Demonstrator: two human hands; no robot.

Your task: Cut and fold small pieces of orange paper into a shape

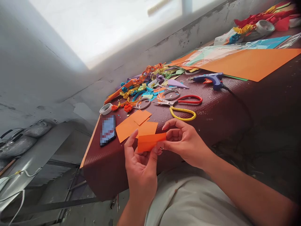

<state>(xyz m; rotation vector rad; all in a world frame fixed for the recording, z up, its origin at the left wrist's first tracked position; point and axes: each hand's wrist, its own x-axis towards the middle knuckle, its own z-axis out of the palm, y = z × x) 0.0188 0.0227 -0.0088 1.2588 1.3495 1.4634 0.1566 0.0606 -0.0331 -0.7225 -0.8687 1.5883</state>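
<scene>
Both my hands hold one small folded piece of orange paper [150, 142] just above the near edge of a dark red table [221, 113]. My left hand [139, 166] pinches its lower left side between thumb and fingers. My right hand [182, 139] grips its right end. Right behind it, several cut orange paper pieces [131, 125] lie flat on the table. Beyond those lie red-handled scissors [185, 100] and yellow-handled scissors [182, 113].
A phone [107, 130] lies at the table's left corner beside a tape roll [105, 108]. A blue glue gun [210, 79] with a black cord sits farther back. A heap of coloured paper curls [143, 84] and large orange sheets [249, 62] cover the far side.
</scene>
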